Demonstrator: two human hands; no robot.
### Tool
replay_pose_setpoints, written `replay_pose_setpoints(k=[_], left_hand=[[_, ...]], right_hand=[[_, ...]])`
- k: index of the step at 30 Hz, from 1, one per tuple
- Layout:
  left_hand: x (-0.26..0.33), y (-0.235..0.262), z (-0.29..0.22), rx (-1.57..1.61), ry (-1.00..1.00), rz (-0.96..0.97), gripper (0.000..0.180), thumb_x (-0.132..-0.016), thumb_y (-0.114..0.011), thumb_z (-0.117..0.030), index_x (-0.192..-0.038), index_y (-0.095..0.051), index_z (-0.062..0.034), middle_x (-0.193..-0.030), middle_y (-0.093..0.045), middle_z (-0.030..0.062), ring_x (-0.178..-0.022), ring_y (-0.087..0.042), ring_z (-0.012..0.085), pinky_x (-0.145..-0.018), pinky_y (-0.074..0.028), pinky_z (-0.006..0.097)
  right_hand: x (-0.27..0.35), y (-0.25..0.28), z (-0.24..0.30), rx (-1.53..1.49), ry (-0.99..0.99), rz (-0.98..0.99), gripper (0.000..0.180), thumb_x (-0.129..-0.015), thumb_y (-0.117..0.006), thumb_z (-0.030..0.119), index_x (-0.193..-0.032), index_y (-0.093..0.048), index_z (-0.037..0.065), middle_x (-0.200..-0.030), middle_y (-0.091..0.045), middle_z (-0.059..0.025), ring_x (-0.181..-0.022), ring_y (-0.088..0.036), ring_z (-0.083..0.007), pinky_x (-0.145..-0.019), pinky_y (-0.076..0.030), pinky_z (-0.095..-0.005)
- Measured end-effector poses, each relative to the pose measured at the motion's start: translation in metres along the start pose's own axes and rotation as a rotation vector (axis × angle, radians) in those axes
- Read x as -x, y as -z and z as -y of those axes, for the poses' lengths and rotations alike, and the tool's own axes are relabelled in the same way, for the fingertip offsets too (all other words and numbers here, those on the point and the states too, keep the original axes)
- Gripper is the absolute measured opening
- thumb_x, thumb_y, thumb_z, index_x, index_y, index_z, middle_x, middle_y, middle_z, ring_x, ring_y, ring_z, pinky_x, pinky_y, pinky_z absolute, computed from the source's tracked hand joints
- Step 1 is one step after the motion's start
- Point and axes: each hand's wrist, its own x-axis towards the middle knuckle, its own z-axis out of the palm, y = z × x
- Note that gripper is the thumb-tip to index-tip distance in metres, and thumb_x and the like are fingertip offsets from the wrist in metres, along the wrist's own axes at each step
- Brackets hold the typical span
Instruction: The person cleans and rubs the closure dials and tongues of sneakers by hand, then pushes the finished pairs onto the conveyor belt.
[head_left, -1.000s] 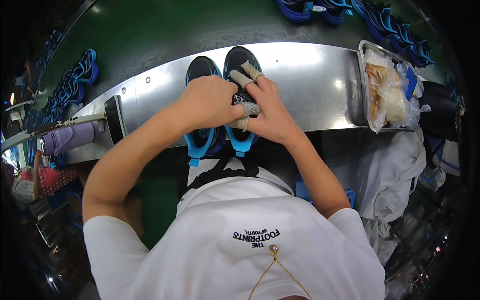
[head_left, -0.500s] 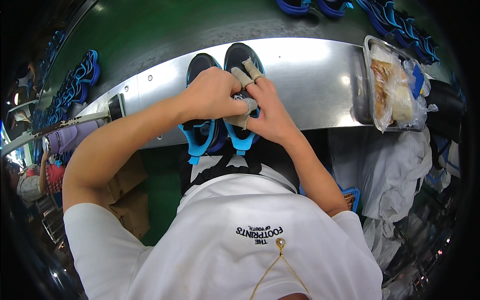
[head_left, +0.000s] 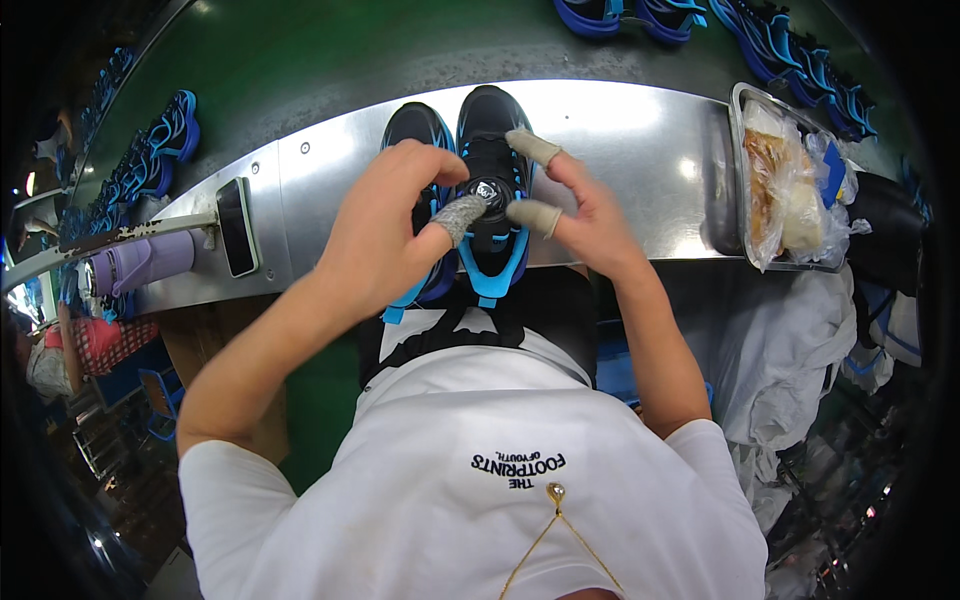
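Note:
Two black shoes with bright blue trim lie side by side at the steel edge, heels toward me: the left shoe (head_left: 412,124) and the right shoe (head_left: 490,112). A round black dial (head_left: 489,192) sits on the right shoe's tongue. My left hand (head_left: 378,225) is over the left shoe, fingers bent and apart from the thumb. Its grey-wrapped thumb reaches the dial's edge; contact is uncertain. My right hand (head_left: 592,222) is open at the right shoe's side, thumb and forefinger spread, both in beige finger covers. Neither hand grips anything. My left hand hides part of the left shoe.
A metal tray (head_left: 738,180) of plastic-bagged items stands at right. A phone (head_left: 237,228) and a lilac cylindrical container (head_left: 150,262) are at left, beside a worn metal bar (head_left: 120,243). More blue-black shoes (head_left: 672,18) stand on the green surface beyond. Another person's checked clothing (head_left: 105,345) shows far left.
My hands have parted from their closed position together over the right shoe, left hand moving left and right hand moving right. The dial is now uncovered, and the shoes appear slightly farther right.

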Motion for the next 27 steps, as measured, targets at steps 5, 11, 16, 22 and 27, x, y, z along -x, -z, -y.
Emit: replay_pose_setpoints(k=[5, 11, 16, 22, 27], left_hand=[[0.044, -0.024, -0.024, 0.292, 0.187, 0.15, 0.017, -0.087, -0.062, -0.005, -0.104, -0.062, -0.0022, -0.085, -0.062, 0.004, -0.068, -0.055, 0.0106, -0.062, -0.045, 0.024], [0.052, -0.036, -0.018, 1.147, 0.798, 0.255, 0.03, -0.096, -0.043, -0.005, -0.122, -0.056, 0.0036, -0.121, -0.058, 0.0143, -0.079, -0.063, 0.0148, -0.056, -0.047, 0.023], [0.055, -0.042, -0.02, 1.41, 0.86, 0.136, 0.036, -0.095, -0.041, -0.003, -0.128, -0.051, 0.0066, -0.129, -0.055, 0.0173, -0.083, -0.066, 0.0194, -0.058, -0.05, 0.025], [0.054, -0.045, -0.02, 1.479, 0.872, 0.116, 0.041, -0.093, -0.039, -0.002, -0.132, -0.046, 0.0079, -0.131, -0.053, 0.0183, -0.087, -0.066, 0.0221, -0.065, -0.055, 0.029], [0.051, -0.048, -0.015, 1.498, 0.857, 0.128, 0.038, -0.095, -0.043, -0.006, -0.13, -0.048, 0.0067, -0.128, -0.056, 0.018, -0.085, -0.067, 0.0205, -0.063, -0.053, 0.027]], right_hand=[[-0.011, -0.004, 0.04, 0.032, 0.023, 0.085, 0.046, -0.081, -0.068, 0.011, -0.127, -0.062, 0.011, -0.117, -0.066, 0.0011, -0.091, -0.053, -0.0105, -0.076, -0.043, -0.0244], [-0.019, -0.013, 0.046, 0.348, 0.126, 0.133, 0.05, -0.078, -0.071, 0.014, -0.127, -0.063, 0.012, -0.108, -0.066, 0.0007, -0.084, -0.051, -0.0137, -0.077, -0.043, -0.0271], [-0.019, -0.016, 0.049, 0.404, 0.102, 0.054, 0.055, -0.075, -0.074, 0.016, -0.129, -0.061, 0.012, -0.108, -0.066, -0.0011, -0.087, -0.052, -0.0137, -0.079, -0.043, -0.0291], [-0.017, -0.017, 0.044, -0.075, -0.081, 0.118, 0.049, -0.078, -0.071, 0.01, -0.126, -0.062, 0.009, -0.107, -0.065, -0.002, -0.083, -0.055, -0.0119, -0.074, -0.043, -0.0245], [-0.005, -0.028, 0.041, 0.291, -0.013, 0.038, 0.045, -0.081, -0.07, 0.009, -0.125, -0.064, 0.012, -0.093, -0.059, -0.0005, -0.074, -0.048, -0.0096, -0.067, -0.041, -0.0242]])
